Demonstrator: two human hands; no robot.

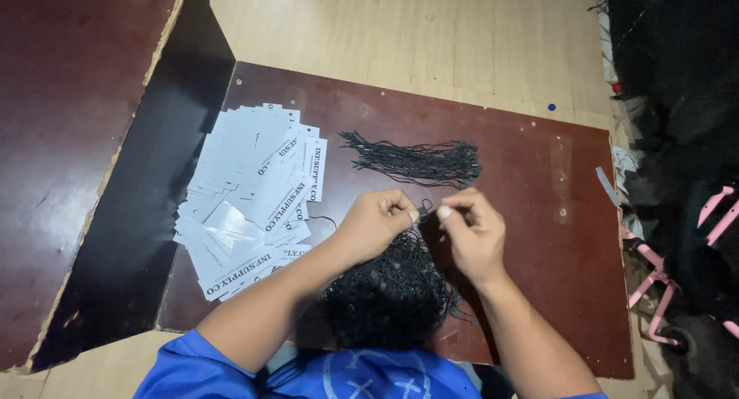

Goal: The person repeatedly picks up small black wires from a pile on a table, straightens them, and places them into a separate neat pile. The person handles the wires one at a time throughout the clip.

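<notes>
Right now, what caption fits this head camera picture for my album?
Both hands, left and right, pinch a black string loop above a pile of black strings, beside white paper tags.

tags [250, 195] left on board [539, 237], cord bundle [419, 162] behind hands

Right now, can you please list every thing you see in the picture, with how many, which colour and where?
paper tags: many, white with black print, fanned in a pile on the left part of the board
bundle of strings: one, black, laid straight on the board beyond the hands
heap of strings: one, black, tangled, on the near edge of the board under the hands
board: one, dark red-brown, flat on the light wooden floor
loop of string: one, black, pinched between both hands
pink frame: one, at the right edge, partly seen
left hand: pinches the loop
right hand: pinches the loop
</notes>
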